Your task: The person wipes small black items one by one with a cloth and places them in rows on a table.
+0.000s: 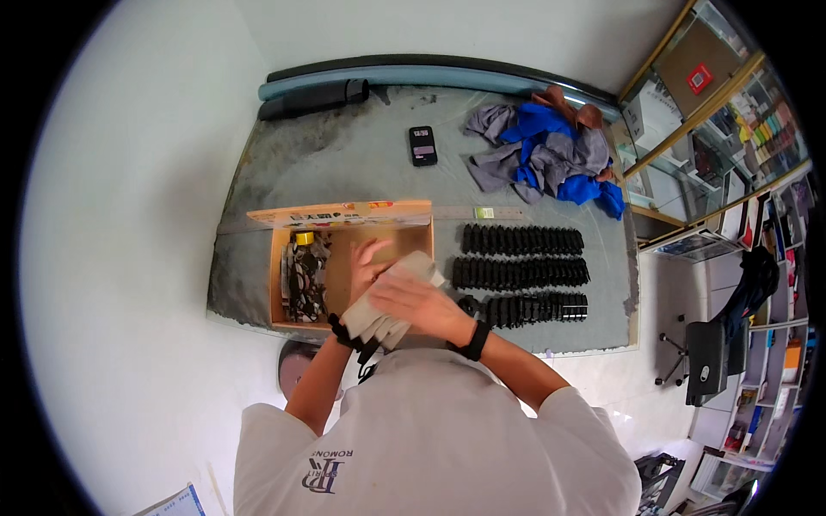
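A folded beige cloth (392,293), blurred in places, is held in the air between my two hands over the right part of an open cardboard box (352,218). My left hand (368,269) is behind the cloth, its fingers spread and its palm partly hidden. Across the front of the cloth lies my right hand (423,308), fingers nearly straight. Loose cables and small parts (306,280) fill the box's left side, with a yellow roll (304,238) among them. To the right of my hands, several black plastic pieces (521,274) stand in three rows.
A phone (423,146) lies on the grey tabletop (310,151). Grey, blue and brown cloths (555,148) are heaped at the back right. Rolled sheets (413,75) line the back edge, and a ruler (452,212) passes behind the box. An office chair (706,361) stands at the right.
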Tool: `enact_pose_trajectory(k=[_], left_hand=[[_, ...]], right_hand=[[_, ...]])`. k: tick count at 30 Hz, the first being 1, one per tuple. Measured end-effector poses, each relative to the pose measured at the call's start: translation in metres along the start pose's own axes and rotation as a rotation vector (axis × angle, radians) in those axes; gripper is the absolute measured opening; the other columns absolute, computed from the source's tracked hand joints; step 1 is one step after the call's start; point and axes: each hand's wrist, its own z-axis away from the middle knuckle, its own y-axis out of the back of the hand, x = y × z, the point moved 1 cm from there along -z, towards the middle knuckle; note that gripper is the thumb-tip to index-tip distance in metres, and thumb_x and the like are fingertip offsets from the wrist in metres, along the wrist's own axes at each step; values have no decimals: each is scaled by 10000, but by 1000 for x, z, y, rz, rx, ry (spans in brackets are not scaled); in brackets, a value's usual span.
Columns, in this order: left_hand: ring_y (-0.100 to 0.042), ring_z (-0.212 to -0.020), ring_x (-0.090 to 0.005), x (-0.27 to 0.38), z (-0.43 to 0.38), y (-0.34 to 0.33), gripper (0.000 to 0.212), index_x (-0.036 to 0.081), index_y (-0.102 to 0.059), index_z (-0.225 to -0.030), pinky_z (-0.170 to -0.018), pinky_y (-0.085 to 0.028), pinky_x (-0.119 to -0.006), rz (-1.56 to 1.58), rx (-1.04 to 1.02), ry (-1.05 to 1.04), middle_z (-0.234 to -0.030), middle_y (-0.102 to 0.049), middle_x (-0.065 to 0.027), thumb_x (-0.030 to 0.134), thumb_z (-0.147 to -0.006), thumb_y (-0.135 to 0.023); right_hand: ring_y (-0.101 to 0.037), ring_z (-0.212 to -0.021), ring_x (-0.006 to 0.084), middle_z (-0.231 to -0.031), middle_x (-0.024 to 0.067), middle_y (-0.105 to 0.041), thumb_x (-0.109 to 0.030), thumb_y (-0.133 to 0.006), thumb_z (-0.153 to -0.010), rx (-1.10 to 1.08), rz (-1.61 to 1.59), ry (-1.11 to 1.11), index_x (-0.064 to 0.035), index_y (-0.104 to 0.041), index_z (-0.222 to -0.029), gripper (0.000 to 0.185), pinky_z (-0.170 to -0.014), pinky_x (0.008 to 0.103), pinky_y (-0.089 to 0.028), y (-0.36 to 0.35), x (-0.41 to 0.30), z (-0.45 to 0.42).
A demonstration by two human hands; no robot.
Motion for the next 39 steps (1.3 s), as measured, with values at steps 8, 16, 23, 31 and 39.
enact_pose_trajectory(k=[8, 16, 23, 31, 39], left_hand=[[-481, -1447, -304, 4, -21, -13, 479, 140, -647, -1362, -1296, -232, -547, 74, 111, -14, -1457, -620, -19, 274, -914, -753], [-447, -1447, -373, -1, -25, -5, 417, 164, -817, -1204, -1264, -279, -538, -27, 4, -165, -1499, -602, -65, 254, -797, -815], [-452, -1455, -354, 1, -34, -13, 529, 170, -724, -1298, -1252, -287, -561, 15, 100, -104, -1468, -613, -39, 257, -798, -876], [-436, -1441, -361, 2, -31, 1, 330, 205, -865, -1088, -1224, -325, -541, -130, 26, -110, -1460, -625, -31, 250, -761, -874], [-454, -1420, -337, -18, -29, -2, 364, 198, -810, -1152, -1281, -210, -576, -158, -101, -167, -1398, -626, -26, 267, -795, -810]], right_hand=[[-496, -1501, 348, -1556, 129, -586, 53, -749, -682, 133, 67, -225, -76, -554, -1548, 897, -1316, 543, -304, -11, 16, -4], [-500, -1511, 322, -1548, 119, -601, 36, -688, -795, 81, 71, -100, -83, -621, -1492, 710, -1323, 536, -305, 13, 20, 12], [-506, -1497, 365, -1551, 152, -593, 26, -766, -708, 111, 42, -236, -70, -573, -1531, 851, -1309, 553, -324, 6, 25, -2], [-508, -1490, 372, -1547, 158, -593, 93, -732, -699, 114, -116, -288, -65, -588, -1502, 830, -1289, 516, -386, 19, 38, 18], [-498, -1503, 355, -1570, 146, -576, 24, -731, -789, 59, -58, -175, -67, -562, -1531, 766, -1291, 505, -373, 1, 5, 7]])
